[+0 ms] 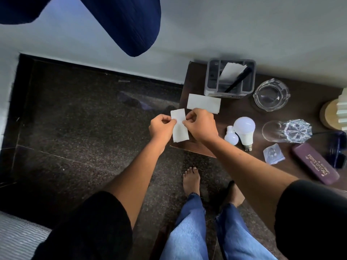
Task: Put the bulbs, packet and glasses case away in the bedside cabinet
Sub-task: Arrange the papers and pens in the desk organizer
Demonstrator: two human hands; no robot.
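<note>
Both hands pinch a folded white paper slip point(179, 126) above the cabinet's left front corner: my left hand point(161, 127) holds its left edge, my right hand point(201, 126) its right edge. On the dark wooden cabinet top point(236, 109) lie a large white bulb point(245, 130) and a small white bulb point(231, 136), side by side. A small clear packet point(273, 153) lies to their right. A maroon glasses case point(315, 163) with gold lettering rests near the front right edge.
A second white paper point(203, 103) lies flat on the top. Behind it stands a clear organiser point(230, 79) with a pen and paper, then a glass ashtray point(270, 94), a tipped glass point(272, 131), a crystal piece point(297, 130) and a lamp base point(332, 113). Dark stone floor point(84, 119) lies left.
</note>
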